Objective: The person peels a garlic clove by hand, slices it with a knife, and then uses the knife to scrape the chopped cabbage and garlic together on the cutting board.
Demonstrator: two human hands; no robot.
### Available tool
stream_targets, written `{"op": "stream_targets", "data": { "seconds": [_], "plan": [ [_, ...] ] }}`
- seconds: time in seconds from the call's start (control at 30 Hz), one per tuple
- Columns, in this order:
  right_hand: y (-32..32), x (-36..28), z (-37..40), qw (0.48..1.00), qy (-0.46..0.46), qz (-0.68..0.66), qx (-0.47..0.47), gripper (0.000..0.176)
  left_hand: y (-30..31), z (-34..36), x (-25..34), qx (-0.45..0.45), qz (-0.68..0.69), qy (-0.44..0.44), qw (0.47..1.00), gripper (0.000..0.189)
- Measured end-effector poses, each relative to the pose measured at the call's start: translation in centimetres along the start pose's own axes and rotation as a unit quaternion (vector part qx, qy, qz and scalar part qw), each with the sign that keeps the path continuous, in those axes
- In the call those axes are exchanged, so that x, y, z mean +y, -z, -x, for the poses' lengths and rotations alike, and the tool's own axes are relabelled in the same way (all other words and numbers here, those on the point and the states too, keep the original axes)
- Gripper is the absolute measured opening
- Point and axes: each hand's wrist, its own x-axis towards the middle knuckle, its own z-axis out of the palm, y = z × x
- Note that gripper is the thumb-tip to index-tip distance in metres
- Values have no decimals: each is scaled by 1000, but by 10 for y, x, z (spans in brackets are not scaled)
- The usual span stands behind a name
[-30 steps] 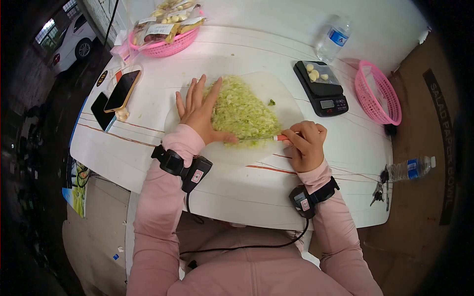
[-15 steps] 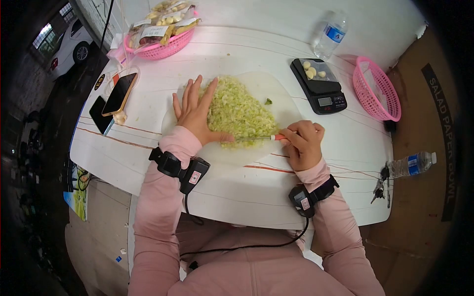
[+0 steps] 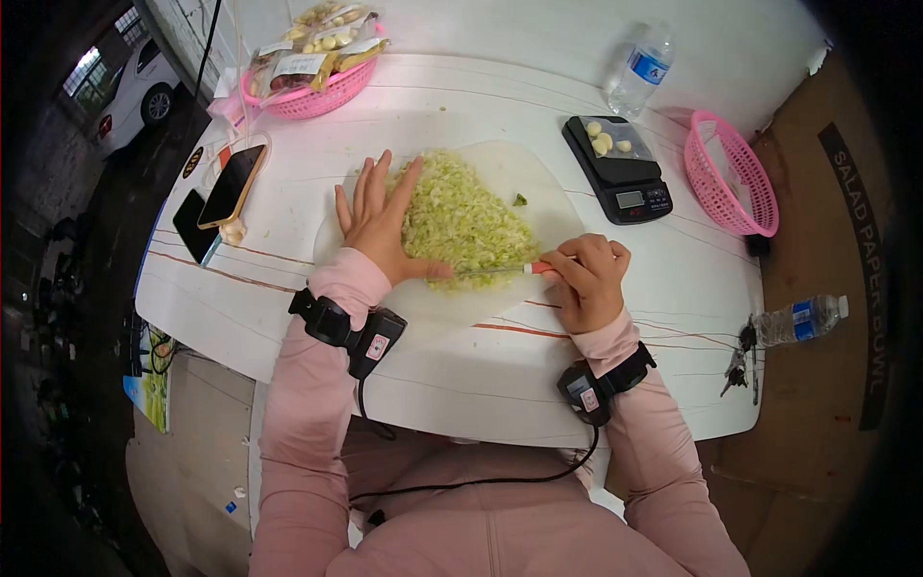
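Note:
A wide heap of finely chopped pale green vegetable [image 3: 466,216] lies on a white translucent sheet or board [image 3: 524,173]. My left hand [image 3: 382,221] rests at the heap's left side, fingers spread, its thumb reaching to the near edge close to the knife tip. My right hand [image 3: 588,279] is closed around the orange handle of a small knife [image 3: 540,267]. The thin blade points left along the heap's near edge, partly hidden in the pieces. A small dark green scrap [image 3: 520,200] lies right of the heap.
Two phones [image 3: 232,186] lie at the left. Behind stands a pink basket [image 3: 327,99] of bagged food. To the right are a black scale [image 3: 630,188] with a bag of cloves, a pink basket [image 3: 707,183], an upright bottle [image 3: 639,72], a lying bottle [image 3: 803,320] and keys [image 3: 736,370].
The knife and my right hand have shifted very slightly left. My left hand has stayed nearly still, and the heap looks almost the same.

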Motion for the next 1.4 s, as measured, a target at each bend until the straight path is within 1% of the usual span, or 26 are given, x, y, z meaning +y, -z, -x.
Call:
{"op": "stream_targets", "data": {
  "seconds": [0.07, 0.1, 0.17, 0.3, 0.37, 0.4, 0.47, 0.57, 0.7, 0.77, 0.9, 0.97, 1.07, 1.17, 1.4],
  "plan": [
    [-7, 6, 6, 999, -22, 7, -46, 17, 0, 0, -1, 5, 1, 1, 1000, 137],
    [-4, 4, 4, 999, -22, 7, -46, 17, 1, 0, 0, 4, 1, 0, 1000, 137],
    [3, -2, -2, 1000, -8, 1, -12, 18, 3, 0, 2, -1, -2, 0, 1000, 137],
    [-1, 1, 1, 999, -15, 0, -34, 24, 1, 0, -1, 7, 10, -6, 1000, 138],
    [2, -4, -3, 1000, -3, -2, -3, 24, 1, 0, 0, -1, 2, -1, 1000, 137],
    [1, -2, -1, 1000, -2, -2, -4, 24, 0, 0, -1, -1, 3, 0, 1000, 137],
    [-3, 3, 2, 999, -15, 5, -35, 24, -1, 0, -3, 14, 12, -11, 1000, 137],
    [1, -3, -2, 1000, -16, -10, -14, 24, 0, 0, -2, 3, 5, -5, 1000, 136],
    [-2, 1, 1, 999, -18, 5, -35, 23, 1, 0, -2, 7, 16, -11, 1000, 136],
    [-1, -2, -1, 1000, -17, -11, -9, 23, 2, 1, 0, 2, 7, -7, 1000, 136],
    [-2, 1, 1, 1000, -19, 1, -24, 23, 2, 0, -1, 6, 19, -13, 1000, 136],
    [0, -2, -1, 1000, -18, -6, -5, 23, 2, 0, 0, -2, 11, -10, 1000, 136],
    [-3, 2, 2, 999, -24, 0, -35, 23, 0, 0, -1, 9, 11, -13, 1000, 136],
    [0, -2, -1, 1000, -21, -11, -10, 23, 0, 1, -1, 0, 3, -13, 1000, 136],
    [0, -1, 0, 1000, -18, 12, -21, 24, -1, 1, -2, 8, 7, -13, 1000, 136]
  ]
}}
